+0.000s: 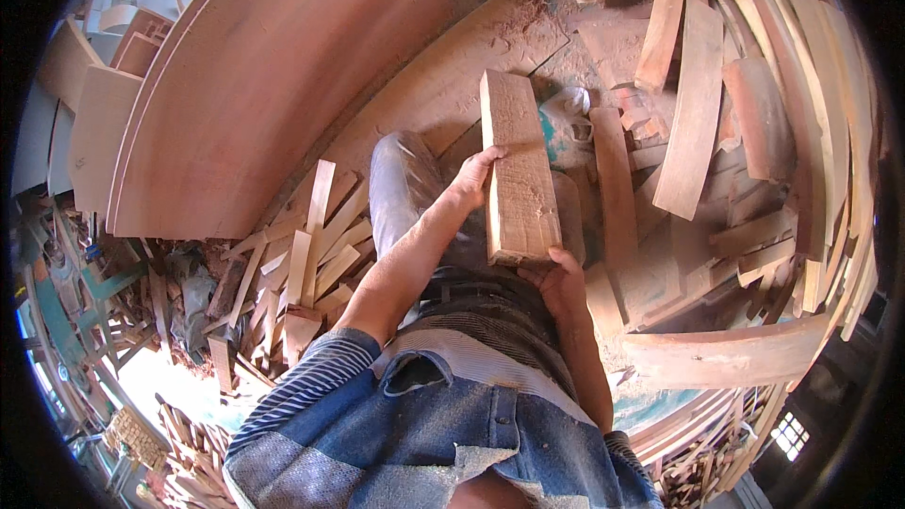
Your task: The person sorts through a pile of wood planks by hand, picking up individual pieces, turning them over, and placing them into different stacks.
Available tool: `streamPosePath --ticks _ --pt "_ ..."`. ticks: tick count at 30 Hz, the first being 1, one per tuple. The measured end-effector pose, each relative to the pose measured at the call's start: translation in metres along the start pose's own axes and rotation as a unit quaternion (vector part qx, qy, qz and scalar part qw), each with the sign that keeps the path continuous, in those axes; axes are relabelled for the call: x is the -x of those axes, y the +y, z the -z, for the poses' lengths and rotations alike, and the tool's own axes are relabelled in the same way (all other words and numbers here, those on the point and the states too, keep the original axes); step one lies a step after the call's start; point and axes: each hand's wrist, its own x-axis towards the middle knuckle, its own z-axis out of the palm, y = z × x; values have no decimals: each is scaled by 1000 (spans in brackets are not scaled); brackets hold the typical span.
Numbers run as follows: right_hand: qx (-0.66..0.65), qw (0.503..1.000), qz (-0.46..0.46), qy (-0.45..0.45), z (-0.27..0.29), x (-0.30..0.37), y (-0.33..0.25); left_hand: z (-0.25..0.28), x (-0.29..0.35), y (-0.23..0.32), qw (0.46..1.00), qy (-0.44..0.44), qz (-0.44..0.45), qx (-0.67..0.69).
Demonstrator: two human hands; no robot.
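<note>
I hold one thick rectangular wooden block at the centre of the frame, slightly above the middle. It is pale tan, straight-sided and rough-sawn, with a faintly darker patch across its broad face and grain showing along it. Its long axis runs nearly up and down the frame, the far end leaning a little left; the near end face shows as a narrow strip along the bottom.

My left hand is part-closed, grasping the block's left edge about midway along, thumb over the top edge; its other fingers are mostly hidden. My right hand is half-curled at the lower right corner, touching the near end with thumb up and fingers bent below it; how firmly it presses I cannot tell.

Counting: two hands, both on the one block. One large reddish-brown panel fills the upper left. One broad pale plank lies crosswise at the lower right. Left of my one visible grey trouser leg is a heap of narrow offcuts, too tangled to count. Long curved-looking boards line the right rim, several of them, overlapping too much for a sure number.
</note>
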Motion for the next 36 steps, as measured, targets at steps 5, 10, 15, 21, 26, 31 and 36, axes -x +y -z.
streamPosePath --ticks 5,10,15,21,26,31,36 --pt "-47 989 -31 -137 10 12 -17 -24 21 3 990 50 -78 -104" --pt "14 986 52 -158 36 19 -11 -70 71 23 982 -62 -149 -102" --pt "50 964 197 -174 4 51 -30 -122 105 46 958 -197 -179 -103" --pt "34 929 344 -132 -18 95 -54 -221 146 62 917 -307 -193 -166" --pt "-193 827 484 -213 -8 151 -102 -355 166 36 802 -411 -264 -345" --pt "-57 689 723 7 32 181 -165 -391 172 39 775 -410 -227 -424" --pt "52 591 796 123 11 323 -376 -276 157 66 798 -229 -216 -513"
